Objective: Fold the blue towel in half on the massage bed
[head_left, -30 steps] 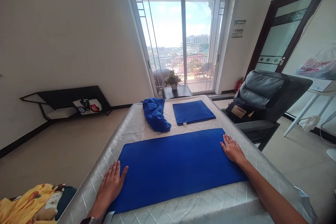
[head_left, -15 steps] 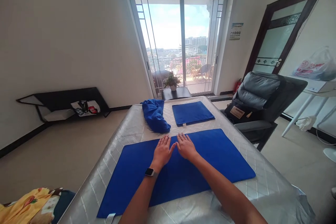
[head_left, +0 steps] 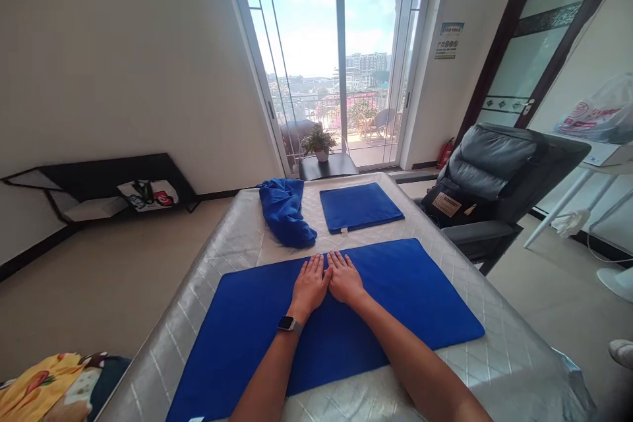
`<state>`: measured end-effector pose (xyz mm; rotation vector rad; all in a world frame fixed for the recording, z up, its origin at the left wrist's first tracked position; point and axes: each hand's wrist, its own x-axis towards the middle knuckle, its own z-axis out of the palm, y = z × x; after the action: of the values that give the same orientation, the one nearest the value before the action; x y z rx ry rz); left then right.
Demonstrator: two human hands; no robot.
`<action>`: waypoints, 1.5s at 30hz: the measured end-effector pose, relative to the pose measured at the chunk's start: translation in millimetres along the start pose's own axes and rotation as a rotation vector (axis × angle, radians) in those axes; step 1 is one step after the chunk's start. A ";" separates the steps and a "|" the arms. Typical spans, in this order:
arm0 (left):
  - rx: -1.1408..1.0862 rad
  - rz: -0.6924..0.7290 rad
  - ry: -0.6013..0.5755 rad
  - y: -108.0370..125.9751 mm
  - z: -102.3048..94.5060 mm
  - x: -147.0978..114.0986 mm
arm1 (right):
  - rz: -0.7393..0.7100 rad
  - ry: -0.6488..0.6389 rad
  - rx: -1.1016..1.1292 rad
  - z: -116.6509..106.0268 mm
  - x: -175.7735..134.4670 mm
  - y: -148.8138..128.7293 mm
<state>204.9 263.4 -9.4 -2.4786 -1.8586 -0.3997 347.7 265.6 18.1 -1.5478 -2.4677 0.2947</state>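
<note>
A large blue cloth (head_left: 410, 297), flat and roughly rectangular, lies across the near part of the bed-like surface (head_left: 346, 405). Both hands rest palm down near the middle of its far edge. My left hand (head_left: 311, 283), with a smartwatch on the wrist, lies flat with fingers stretched out. Beside it my right hand (head_left: 345, 278) is flat too, and the two thumbs meet or nearly meet. Beyond them lies a neatly folded blue cloth (head_left: 362, 206) with a small white tag. To its left sits a crumpled blue cloth (head_left: 285, 214).
A black recliner (head_left: 489, 178) stands to the right, holding a dark bag (head_left: 452, 201). At the far end is a black chair (head_left: 327, 168) with a potted plant (head_left: 320, 144). Patterned yellow fabric (head_left: 42, 382) appears at lower left. A low black rack (head_left: 99, 178) is by the wall.
My hands have come closer together on the cloth, with the right one shifting slightly left. The camera view has tilted down a little. The cloths look unchanged.
</note>
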 end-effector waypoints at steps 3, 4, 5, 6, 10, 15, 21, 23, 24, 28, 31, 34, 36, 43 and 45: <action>0.018 -0.018 -0.040 -7.3 -6.1 -3.0 | 0.013 -0.024 0.005 -2.1 -0.2 6.3; 0.026 -0.037 -0.053 -13.4 -8.6 -5.3 | 0.024 -0.027 0.002 -4.0 -0.8 11.9; 0.034 -0.065 -0.063 -21.7 -11.4 -8.5 | 0.039 -0.029 -0.006 -6.6 -1.8 20.0; 0.042 -0.097 -0.069 -32.2 -14.4 -12.5 | 0.057 -0.029 -0.019 -10.0 -3.5 30.9; 0.092 -0.222 -0.081 -92.9 -28.1 -37.1 | 0.180 -0.038 -0.113 -29.3 -19.7 100.0; 0.113 -0.448 -0.077 -177.0 -45.6 -76.7 | 0.435 -0.024 -0.226 -51.1 -52.7 196.6; 0.082 -0.572 -0.038 -221.9 -47.7 -96.9 | 0.551 -0.007 -0.237 -52.8 -63.8 229.0; 0.094 -0.560 -0.031 -224.9 -44.0 -98.0 | 0.555 -0.010 -0.247 -50.5 -62.3 228.5; 0.099 -0.557 -0.024 -225.8 -42.0 -98.8 | 0.554 -0.011 -0.254 -49.6 -61.9 228.7; 0.115 -0.546 0.011 -230.9 -35.3 -104.4 | 0.551 -0.009 -0.285 -49.6 -63.6 233.2; 0.132 -0.519 0.060 -233.4 -34.7 -106.9 | 0.546 0.004 -0.299 -53.4 -65.8 234.1; 0.139 -0.487 0.103 -228.8 -39.5 -103.7 | 0.501 0.056 -0.318 -57.4 -66.0 227.1; 0.130 -0.449 0.122 -220.6 -44.5 -99.0 | 0.444 0.096 -0.319 -58.3 -65.0 217.7; 0.047 -0.228 0.058 -174.1 -42.5 -80.3 | 0.159 0.066 -0.186 -47.2 -60.4 165.2; 0.037 -0.170 -0.013 -161.7 -34.5 -77.3 | 0.091 0.038 -0.129 -43.9 -60.1 150.4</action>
<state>25.2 232.0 -14.9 -2.3133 -2.0697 -0.3509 515.1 278.1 13.6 -1.7029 -2.4349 0.1208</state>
